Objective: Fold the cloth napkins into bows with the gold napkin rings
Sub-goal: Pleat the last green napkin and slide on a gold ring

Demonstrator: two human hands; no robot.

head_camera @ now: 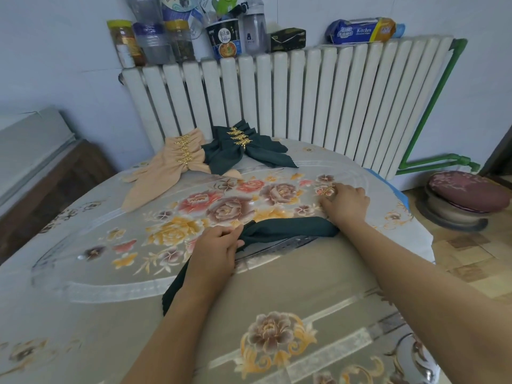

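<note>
Two bare forearms are extended from the lower edge over the desk (91,273), which is covered by a glossy floral cloth. Across its middle a dark green napkin (288,227), gathered into a narrow band, is laid from beneath the right wrist leftward and then down under the left forearm toward the near edge. The band is pinched at its bend by the left hand (214,254), whose fingers (231,231) are curled over the fabric. The right hand (347,202) is placed just beyond the band's right end, with its fingers bent down onto the desk around a small gold napkin ring (327,190); whether the ring is actually gripped cannot be told.

At the far edge of the desk, well apart from both hands, a stack of finished beige bows (169,164) and a stack of finished dark green bows (243,148) are seen side by side and touching, each bound with gold leaf-shaped rings.

Behind the desk a white ribbed radiator (304,101) is mounted against a pale blue wall, with a green pipe (432,101) at its right. Jars, bottles, an instant noodle cup (225,40) and a pack of kitchen wipes (360,30) are lined along its top. A cushioned stool (465,195) is seen on the tiled floor at right.
</note>
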